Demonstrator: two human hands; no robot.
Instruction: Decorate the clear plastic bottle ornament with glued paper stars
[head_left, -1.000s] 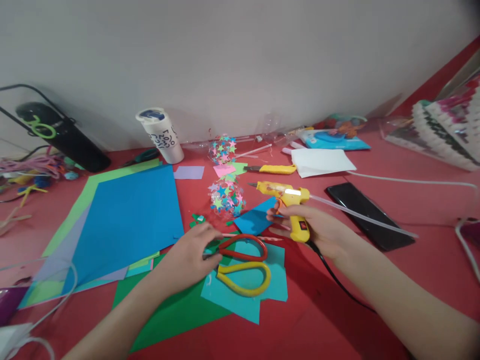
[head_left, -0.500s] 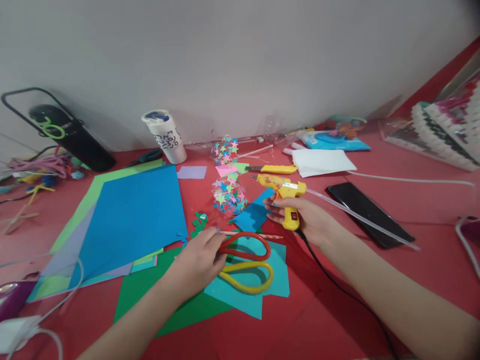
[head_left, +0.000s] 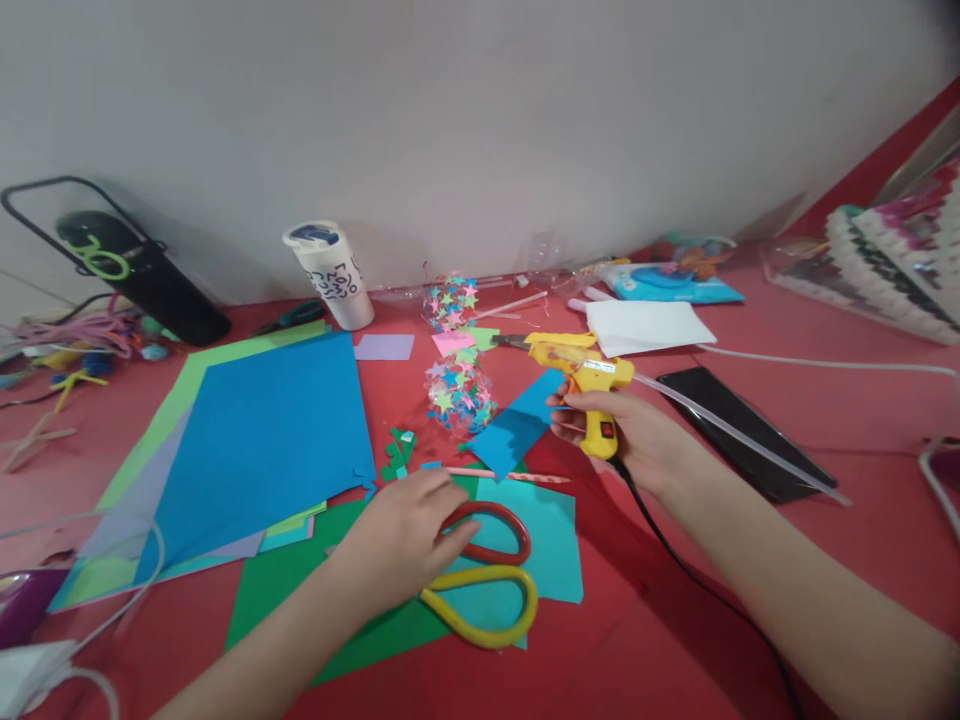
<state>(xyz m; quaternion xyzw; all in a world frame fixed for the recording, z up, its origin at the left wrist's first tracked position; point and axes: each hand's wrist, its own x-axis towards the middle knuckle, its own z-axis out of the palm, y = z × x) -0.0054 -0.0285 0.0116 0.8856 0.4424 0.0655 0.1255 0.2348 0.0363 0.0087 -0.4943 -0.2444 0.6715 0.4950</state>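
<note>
My left hand (head_left: 409, 525) rests over the middle of a pair of scissors with red and yellow handles (head_left: 521, 590). Its thumb and forefinger are apart, and the palm hides most of the blades. The scissors lie on green paper (head_left: 277, 600) and turquoise paper (head_left: 555, 550). My right hand (head_left: 630, 430) is closed around the grip of a yellow hot glue gun (head_left: 600, 400), nozzle pointing left. A long clear glue stick (head_left: 750, 440) extends from its back. Left of the nozzle sits a clear ball covered in paper stars (head_left: 459, 395), with a similar starred ball (head_left: 450, 300) behind it.
A yellow utility knife (head_left: 562, 341) lies behind the glue gun, beside folded white paper (head_left: 649, 327). A black phone (head_left: 750, 430) is at right. Coloured sheets (head_left: 285, 430), a white tumbler (head_left: 334, 280) and a black bottle (head_left: 157, 275) are at left. The gun's cord (head_left: 697, 580) trails toward me.
The scissors have come down toward me and lie lower, and my left thumb has moved away from the fingers. My right hand has shifted slightly right with the glue gun.
</note>
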